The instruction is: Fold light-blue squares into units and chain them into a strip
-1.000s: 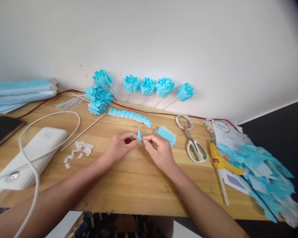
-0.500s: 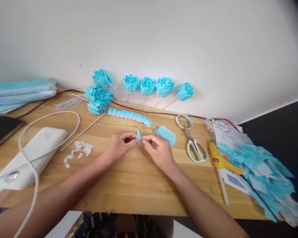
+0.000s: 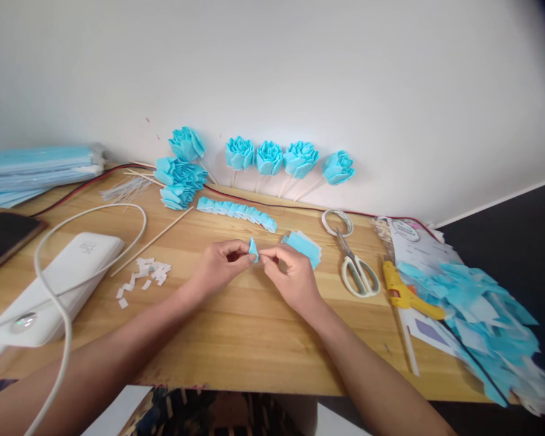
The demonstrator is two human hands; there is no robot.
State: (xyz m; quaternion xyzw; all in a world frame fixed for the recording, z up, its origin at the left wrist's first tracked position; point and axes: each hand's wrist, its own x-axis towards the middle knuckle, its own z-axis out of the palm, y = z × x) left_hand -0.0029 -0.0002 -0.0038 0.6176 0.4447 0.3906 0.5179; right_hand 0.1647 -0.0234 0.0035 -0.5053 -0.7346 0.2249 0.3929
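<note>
Left hand pinches a small folded blue piece over the table. Right hand: thumb and forefinger narrowed at its edge; whether they grip it, we cannot tell. We judge: keep the left pinch firm, crease lightly. Beyond lies a pleated blue strip.

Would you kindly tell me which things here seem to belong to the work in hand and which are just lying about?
Probably belonging:
folded blue piece
row of folded pieces
blue squares
blue flowers
scissors
glue gun

Probably just lying about:
phone
power bank
white cable
</note>
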